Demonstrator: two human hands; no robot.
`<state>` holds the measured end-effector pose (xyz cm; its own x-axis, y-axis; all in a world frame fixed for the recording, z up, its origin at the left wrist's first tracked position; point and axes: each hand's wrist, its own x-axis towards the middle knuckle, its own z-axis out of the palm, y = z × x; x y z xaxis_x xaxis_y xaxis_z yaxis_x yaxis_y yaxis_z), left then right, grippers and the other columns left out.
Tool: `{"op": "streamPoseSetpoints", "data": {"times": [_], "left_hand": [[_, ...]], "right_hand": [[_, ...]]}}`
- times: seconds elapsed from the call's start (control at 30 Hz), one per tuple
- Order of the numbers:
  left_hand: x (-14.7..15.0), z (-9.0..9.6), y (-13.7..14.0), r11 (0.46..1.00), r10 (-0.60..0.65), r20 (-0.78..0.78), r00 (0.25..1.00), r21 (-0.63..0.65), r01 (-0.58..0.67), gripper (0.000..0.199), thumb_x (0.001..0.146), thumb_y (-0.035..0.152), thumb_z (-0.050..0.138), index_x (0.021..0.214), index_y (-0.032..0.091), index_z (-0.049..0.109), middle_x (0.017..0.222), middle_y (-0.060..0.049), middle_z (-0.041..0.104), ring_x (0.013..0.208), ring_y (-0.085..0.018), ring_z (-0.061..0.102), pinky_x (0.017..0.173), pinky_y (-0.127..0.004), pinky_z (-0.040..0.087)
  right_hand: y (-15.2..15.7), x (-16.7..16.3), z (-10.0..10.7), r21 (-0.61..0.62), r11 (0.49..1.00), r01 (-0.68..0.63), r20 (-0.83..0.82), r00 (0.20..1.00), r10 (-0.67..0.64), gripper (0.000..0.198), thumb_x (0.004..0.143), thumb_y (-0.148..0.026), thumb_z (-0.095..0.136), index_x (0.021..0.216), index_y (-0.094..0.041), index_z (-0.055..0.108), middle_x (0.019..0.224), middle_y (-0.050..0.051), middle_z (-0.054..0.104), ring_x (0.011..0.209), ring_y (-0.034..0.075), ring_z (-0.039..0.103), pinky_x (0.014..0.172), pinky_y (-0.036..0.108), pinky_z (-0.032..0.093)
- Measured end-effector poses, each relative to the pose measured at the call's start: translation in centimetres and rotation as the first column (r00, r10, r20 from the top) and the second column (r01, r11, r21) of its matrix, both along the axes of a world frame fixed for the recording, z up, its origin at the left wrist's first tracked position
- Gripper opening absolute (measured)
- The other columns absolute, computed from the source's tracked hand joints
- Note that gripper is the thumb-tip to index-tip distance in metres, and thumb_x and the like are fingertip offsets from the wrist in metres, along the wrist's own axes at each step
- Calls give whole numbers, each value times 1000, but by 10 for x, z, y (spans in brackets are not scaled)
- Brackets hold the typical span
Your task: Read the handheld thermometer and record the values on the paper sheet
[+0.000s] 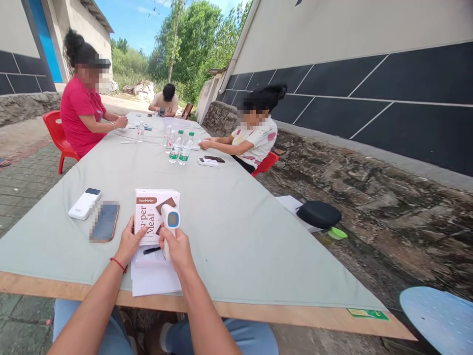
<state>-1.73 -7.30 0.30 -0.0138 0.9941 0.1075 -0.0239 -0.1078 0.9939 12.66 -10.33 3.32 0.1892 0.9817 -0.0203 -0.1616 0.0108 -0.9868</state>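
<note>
White plastic pistol-shaped thermometer (171, 215) gripped, R hand (176, 246); white-brown rectangular cardboard box (151, 213) held, L hand (130, 239). Box may be knocked — thermometer v. close.

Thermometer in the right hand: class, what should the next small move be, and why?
Probably to read its screen while the left hand steadies the box. The right hand grips the thermometer with that screen facing the wearer, and a pen lies close by on the papers, seemingly handy for any note.
</note>
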Motion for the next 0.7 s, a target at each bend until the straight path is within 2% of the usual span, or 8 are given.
{"op": "streamPoseSetpoints", "data": {"times": [0.7], "left_hand": [[-2,-9,4,1000,21,11,1000,-9,-20,69,72,50,71,129,16,53,125,-12,64,111,-28,60,95,-39,48]], "right_hand": [[0,0,2,-49,998,-30,-61,998,27,27,69,-44,63,75,-17,59,48,-6,50,49,12,41,51,25,34]]}}
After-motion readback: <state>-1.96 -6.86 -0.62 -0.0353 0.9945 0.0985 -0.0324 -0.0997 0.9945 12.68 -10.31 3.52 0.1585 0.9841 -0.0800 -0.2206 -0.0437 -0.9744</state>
